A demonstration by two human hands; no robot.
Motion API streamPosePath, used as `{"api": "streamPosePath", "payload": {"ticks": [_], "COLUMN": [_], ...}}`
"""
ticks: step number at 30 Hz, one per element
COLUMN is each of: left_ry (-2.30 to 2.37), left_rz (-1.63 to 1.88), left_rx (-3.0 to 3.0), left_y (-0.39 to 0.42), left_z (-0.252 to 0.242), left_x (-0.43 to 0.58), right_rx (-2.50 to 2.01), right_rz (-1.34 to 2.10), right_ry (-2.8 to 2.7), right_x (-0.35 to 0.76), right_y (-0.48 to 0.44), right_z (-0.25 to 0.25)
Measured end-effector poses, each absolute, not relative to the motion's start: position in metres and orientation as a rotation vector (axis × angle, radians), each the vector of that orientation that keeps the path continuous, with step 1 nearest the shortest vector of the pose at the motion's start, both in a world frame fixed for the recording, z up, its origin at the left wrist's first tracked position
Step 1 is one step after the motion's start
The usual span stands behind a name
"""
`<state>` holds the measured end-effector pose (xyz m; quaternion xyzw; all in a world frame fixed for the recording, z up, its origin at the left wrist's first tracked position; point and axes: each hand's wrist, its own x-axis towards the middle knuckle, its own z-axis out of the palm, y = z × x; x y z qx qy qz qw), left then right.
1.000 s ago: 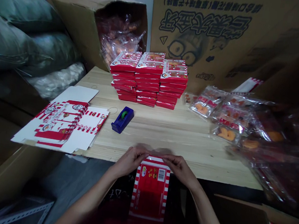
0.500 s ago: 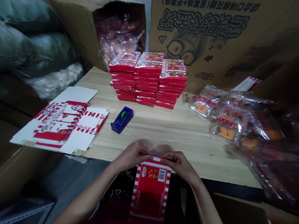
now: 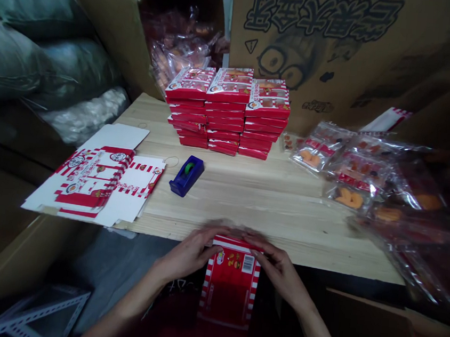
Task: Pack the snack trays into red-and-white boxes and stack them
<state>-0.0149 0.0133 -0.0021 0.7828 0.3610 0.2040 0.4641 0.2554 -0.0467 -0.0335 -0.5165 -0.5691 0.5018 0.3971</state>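
Note:
A red box with white-striped edges and a barcode (image 3: 230, 289) is held against my body at the table's front edge. My left hand (image 3: 196, 251) grips its upper left corner, thumb on the printed face and fingers behind. On the upper right corner, my right hand (image 3: 277, 262) has its thumb on the face and fingers along the top edge, somewhat blurred. The top end of the box looks closed. A blue tape dispenser (image 3: 186, 176) with a green core stands on the table beyond my left hand.
Stacked red-and-white boxes (image 3: 227, 110) stand at the back. Flat printed cartons (image 3: 90, 181) lie at the left. Clear bags of candy (image 3: 353, 176) spread over the right side. An open cardboard box (image 3: 111, 22) holds more bags; green sacks (image 3: 32, 14) pile up at the left.
My thumbs have moved from the top flap down onto the printed face. The white strip along the top edge is now folded over. The view has shifted slightly.

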Motion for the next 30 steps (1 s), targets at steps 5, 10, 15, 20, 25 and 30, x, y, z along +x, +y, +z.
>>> {"api": "streamPosePath", "payload": {"ticks": [5, 10, 15, 20, 25, 30], "left_ry": [0.916, 0.893, 0.89, 1.625, 1.689, 1.562], "left_rz": [0.645, 0.694, 0.742, 1.147, 1.043, 1.094], "left_rx": [1.749, 1.497, 1.441, 1.518, 1.399, 1.28], "left_y": [0.008, 0.006, 0.033, 0.112, 0.157, 0.163], "left_z": [-0.012, -0.018, -0.008, -0.017, -0.047, -0.056], "left_x": [-0.014, -0.011, -0.02, -0.065, -0.096, -0.096], "right_rx": [-1.303, -1.212, -1.236, -1.336, -1.256, -1.217], "right_rz": [1.313, 1.454, 1.459, 0.998, 0.396, 0.612], "right_ry": [-1.301, -1.132, -1.079, -1.028, -1.139, -1.213], "right_x": [0.247, 0.228, 0.237, 0.262, 0.246, 0.217], "right_y": [-0.047, -0.042, -0.03, -0.013, -0.003, -0.003], "right_z": [-0.04, -0.044, -0.026, 0.017, 0.044, 0.03]}}
